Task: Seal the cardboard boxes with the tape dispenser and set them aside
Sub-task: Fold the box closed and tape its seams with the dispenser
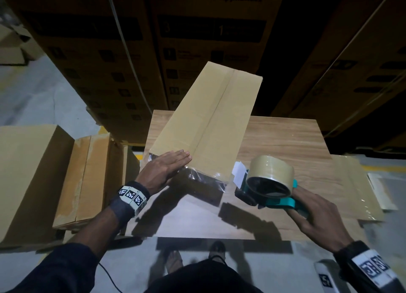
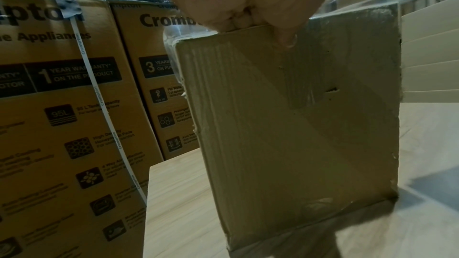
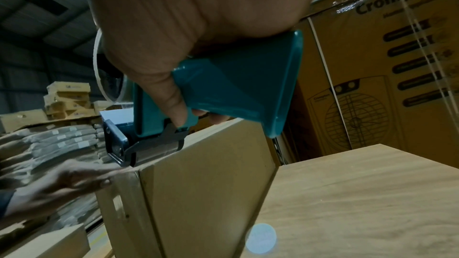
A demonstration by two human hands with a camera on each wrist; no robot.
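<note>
A long cardboard box (image 1: 208,121) lies on the wooden table (image 1: 285,143), with clear tape along its top seam and folded down over its near end (image 2: 298,125). My left hand (image 1: 169,167) presses flat on the near left corner of the box top, fingers straight, while the thumb (image 2: 285,38) hangs over the end face. My right hand (image 1: 316,211) grips the teal handle of the tape dispenser (image 1: 270,182), which carries a roll of clear tape. In the right wrist view the dispenser's blade end (image 3: 139,150) sits at the box's near top edge (image 3: 206,193).
Plain cardboard boxes (image 1: 26,178) (image 1: 87,178) stand on the floor to the left of the table. Tall printed appliance cartons (image 1: 109,51) wall off the back. Flattened cartons (image 1: 356,182) lie at the table's right edge. My feet show below the near edge.
</note>
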